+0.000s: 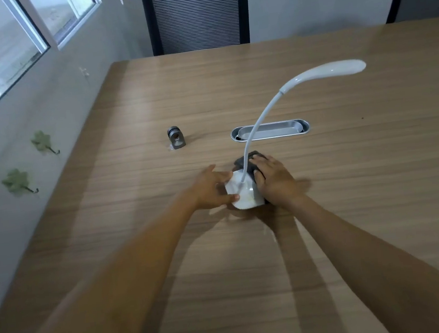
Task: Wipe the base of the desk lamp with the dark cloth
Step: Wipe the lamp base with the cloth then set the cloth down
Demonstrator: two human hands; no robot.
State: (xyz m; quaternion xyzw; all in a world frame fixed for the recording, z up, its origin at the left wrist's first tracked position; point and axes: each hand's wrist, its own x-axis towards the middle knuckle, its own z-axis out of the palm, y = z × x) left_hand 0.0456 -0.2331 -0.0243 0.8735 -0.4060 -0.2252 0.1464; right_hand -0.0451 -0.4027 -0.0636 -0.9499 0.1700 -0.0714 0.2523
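A white desk lamp stands on the wooden table, its round base [242, 195] in the middle of the view. Its thin neck [257, 132] curves up and right to the long head [330, 69]. My left hand [213, 190] grips the left side of the base, thumb at the front, fingers at the back. My right hand [276, 180] presses the dark cloth [250, 161] against the right and rear of the base. Most of the cloth is hidden under that hand; only a bunched part shows behind the neck.
A small grey metal bracket [176, 140] stands on the table left of the lamp. A metal cable slot [270, 130] is set into the table behind the base. A black mesh chair [197, 14] stands at the far edge. A wall with windows runs along the left.
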